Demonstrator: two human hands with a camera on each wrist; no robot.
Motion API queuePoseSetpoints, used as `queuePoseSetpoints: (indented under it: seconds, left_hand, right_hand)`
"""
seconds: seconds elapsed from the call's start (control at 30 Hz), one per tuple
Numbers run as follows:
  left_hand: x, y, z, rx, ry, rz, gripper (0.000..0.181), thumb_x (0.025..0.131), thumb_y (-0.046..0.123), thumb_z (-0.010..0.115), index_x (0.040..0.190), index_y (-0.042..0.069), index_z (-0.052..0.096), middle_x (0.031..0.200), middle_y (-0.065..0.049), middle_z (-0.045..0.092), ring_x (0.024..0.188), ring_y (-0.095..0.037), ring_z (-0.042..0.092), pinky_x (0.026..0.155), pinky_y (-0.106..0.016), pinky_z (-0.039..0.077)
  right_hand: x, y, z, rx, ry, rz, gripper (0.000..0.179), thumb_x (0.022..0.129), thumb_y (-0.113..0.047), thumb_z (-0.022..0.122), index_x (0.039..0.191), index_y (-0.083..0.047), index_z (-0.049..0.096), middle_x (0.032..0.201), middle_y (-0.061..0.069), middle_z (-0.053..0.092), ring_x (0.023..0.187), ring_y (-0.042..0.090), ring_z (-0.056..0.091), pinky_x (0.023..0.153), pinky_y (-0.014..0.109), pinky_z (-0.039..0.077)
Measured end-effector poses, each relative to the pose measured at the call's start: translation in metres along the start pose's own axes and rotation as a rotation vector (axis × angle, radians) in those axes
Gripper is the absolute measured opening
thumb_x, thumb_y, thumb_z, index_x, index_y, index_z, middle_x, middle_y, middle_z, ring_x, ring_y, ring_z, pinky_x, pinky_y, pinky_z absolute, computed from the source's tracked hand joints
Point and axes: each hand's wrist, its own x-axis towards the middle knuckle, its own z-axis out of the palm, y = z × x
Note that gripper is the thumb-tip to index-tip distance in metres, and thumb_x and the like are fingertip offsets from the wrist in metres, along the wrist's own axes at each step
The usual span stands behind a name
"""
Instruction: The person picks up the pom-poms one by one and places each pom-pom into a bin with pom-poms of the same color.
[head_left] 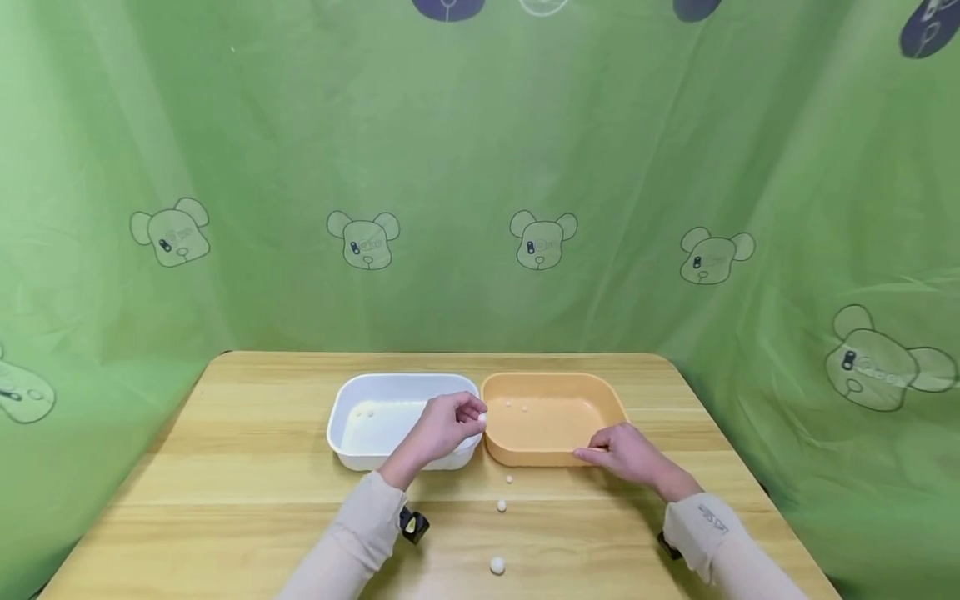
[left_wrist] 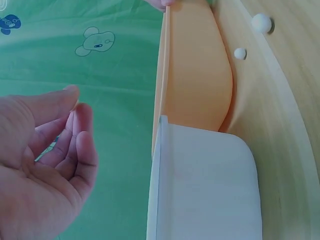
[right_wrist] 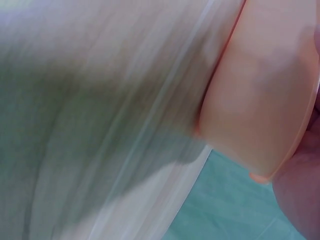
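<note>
Currently our left hand (head_left: pixel 448 423) pinches a small white ball (head_left: pixel 482 417) between its fingers, over where the white tray (head_left: pixel 360 461) meets the orange tray (head_left: pixel 532 433); our right hand (head_left: pixel 628 452) grips the latter's near-right corner. We count three balls (head_left: pixel 497 566) on the surface (head_left: pixel 225 500).

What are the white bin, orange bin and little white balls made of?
White rectangular plastic-looking bin and orange rectangular plastic-looking bin: seemingly satin; smooth, evenly coloured walls suggest moulded plastic. Small round white balls, perhaps foam or clay: matte-looking, too little texture visible to tell.
</note>
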Motion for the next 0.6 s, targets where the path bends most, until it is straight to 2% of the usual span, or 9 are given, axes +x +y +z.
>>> queuePoseSetpoints:
  seconds: [0.2,0.4,0.6]
  left_hand:
    - [0.010,0.001,0.005,0.014,-0.003,-0.017,0.015,0.081,-0.002,0.069,0.096,-0.004,0.066,0.082,-0.004,0.065,0.076,-0.014,0.061,0.069,-0.021,0.052]
    - [0.025,0.005,0.008,0.103,-0.035,-0.038,0.008,0.083,0.001,0.069,0.091,0.002,0.067,0.080,-0.001,0.063,0.075,-0.012,0.060,0.069,-0.021,0.051]
    - [0.042,0.013,0.007,0.132,-0.084,-0.054,0.006,0.083,0.003,0.069,0.088,0.004,0.067,0.078,0.001,0.062,0.074,-0.011,0.058,0.068,-0.021,0.049]
  right_hand:
    - [0.001,0.001,0.000,0.000,0.002,0.011,0.034,0.088,-0.040,0.065,0.064,-0.016,0.068,0.061,-0.017,0.054,0.050,-0.001,0.043,0.045,0.019,0.038]
    - [0.000,0.001,0.001,0.004,-0.002,0.017,0.034,0.088,-0.041,0.065,0.064,-0.017,0.068,0.060,-0.016,0.054,0.050,-0.001,0.042,0.045,0.018,0.038]
    - [0.000,0.000,0.001,0.004,-0.003,0.021,0.035,0.088,-0.043,0.064,0.064,-0.017,0.067,0.059,-0.014,0.055,0.049,-0.001,0.042,0.045,0.019,0.038]
